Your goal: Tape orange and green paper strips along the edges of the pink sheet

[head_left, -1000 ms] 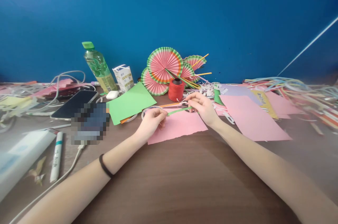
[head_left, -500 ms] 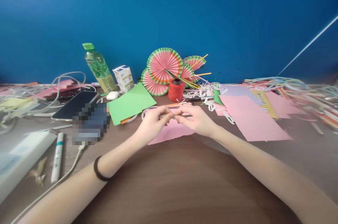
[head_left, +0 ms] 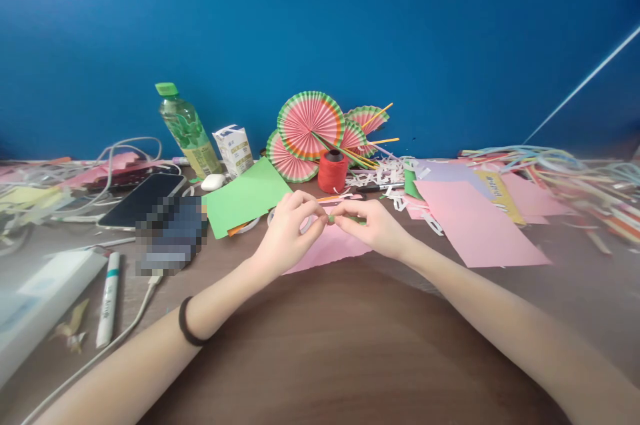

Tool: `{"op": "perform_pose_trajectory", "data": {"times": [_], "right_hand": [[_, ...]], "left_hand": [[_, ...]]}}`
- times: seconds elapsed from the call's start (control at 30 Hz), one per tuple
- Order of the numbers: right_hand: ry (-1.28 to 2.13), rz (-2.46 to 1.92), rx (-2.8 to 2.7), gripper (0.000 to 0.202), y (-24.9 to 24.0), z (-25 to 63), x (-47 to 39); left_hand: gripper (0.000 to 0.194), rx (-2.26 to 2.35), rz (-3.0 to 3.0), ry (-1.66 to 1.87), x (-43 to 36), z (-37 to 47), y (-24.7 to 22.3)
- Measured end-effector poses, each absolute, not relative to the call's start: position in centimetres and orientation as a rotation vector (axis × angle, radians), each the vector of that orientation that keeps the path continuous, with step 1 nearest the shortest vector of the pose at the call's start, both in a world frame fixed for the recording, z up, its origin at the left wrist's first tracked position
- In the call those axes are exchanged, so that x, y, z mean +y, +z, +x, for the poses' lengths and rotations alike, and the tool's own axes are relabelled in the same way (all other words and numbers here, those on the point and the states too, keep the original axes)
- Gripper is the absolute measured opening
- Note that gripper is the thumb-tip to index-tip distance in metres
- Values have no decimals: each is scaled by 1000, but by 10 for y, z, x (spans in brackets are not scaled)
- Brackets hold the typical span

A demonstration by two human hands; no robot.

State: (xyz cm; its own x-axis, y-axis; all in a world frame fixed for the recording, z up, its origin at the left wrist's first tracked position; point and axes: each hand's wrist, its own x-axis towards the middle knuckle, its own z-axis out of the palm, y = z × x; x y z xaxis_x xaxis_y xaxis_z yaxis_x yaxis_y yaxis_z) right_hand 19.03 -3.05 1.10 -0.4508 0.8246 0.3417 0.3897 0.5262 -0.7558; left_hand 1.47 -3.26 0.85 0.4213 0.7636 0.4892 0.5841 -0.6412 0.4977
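Note:
My left hand (head_left: 289, 230) and my right hand (head_left: 374, 227) meet in the middle, fingertips nearly touching. Between them is a thin green piece (head_left: 339, 219), pinched by the thumb and fingers of each hand; its ends are partly hidden behind the fingers. Below it a pink sheet with a rough lower edge (head_left: 330, 250) lies on the table. Just behind the hands stands a red thread spool (head_left: 333, 172). A green sheet (head_left: 247, 197) lies to the left of my left hand.
Pleated pink and green paper fans (head_left: 311, 125) lean at the blue wall. On the left are a bottle (head_left: 190, 135), a small carton (head_left: 234, 150), a phone (head_left: 143, 199) and a marker (head_left: 109, 301). Pink paper (head_left: 480, 223) and paper strips (head_left: 555, 161) lie on the right.
The fingers of my left hand have shifted slightly, and more of the green piece shows between the hands. Both hands keep their pinch in nearly the same place.

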Motion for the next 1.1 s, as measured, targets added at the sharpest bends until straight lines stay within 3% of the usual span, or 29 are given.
{"op": "perform_pose_trajectory", "data": {"times": [1.1], "right_hand": [[836,-902,-2105,15,12,189,-34]], "left_hand": [[16,1140,2411,887,-35,17,11]]}}
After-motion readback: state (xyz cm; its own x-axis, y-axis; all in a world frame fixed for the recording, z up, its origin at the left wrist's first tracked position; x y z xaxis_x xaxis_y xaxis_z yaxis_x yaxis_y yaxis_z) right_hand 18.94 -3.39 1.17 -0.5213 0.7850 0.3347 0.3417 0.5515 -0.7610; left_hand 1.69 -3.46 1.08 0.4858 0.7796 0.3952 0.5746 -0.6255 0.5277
